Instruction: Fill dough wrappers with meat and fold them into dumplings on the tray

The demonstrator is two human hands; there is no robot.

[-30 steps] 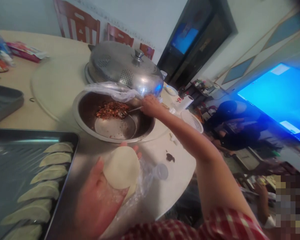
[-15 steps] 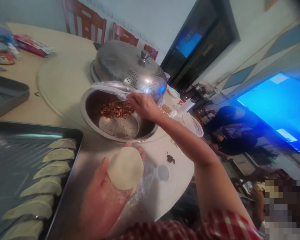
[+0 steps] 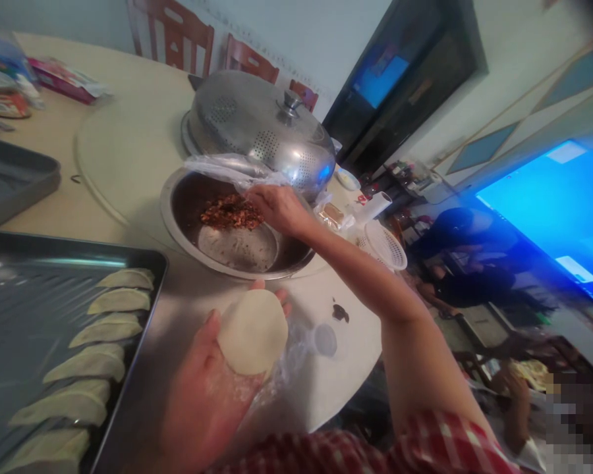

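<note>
A round dumpling wrapper [image 3: 253,332] lies flat on the fingers of my left hand [image 3: 212,388], held palm up over the table's near edge. My right hand [image 3: 275,207] reaches into a steel bowl [image 3: 178,224] and is closed on a spoon whose tip is hidden in the reddish-brown filling [image 3: 231,212]. The filling is heaped at the far side of the bowl.
A dark tray [image 3: 34,309] at the left carries several folded dumplings [image 3: 109,329]. A perforated steel lid [image 3: 259,131] stands behind the bowl, with clear plastic film [image 3: 227,170] between them. A clear bag lies under my left hand. Wooden chairs stand beyond the round table [image 3: 123,151].
My right hand has moved left, from the bowl's right rim into the filling, and now hides the spoon. My left hand with the wrapper has stayed almost still.
</note>
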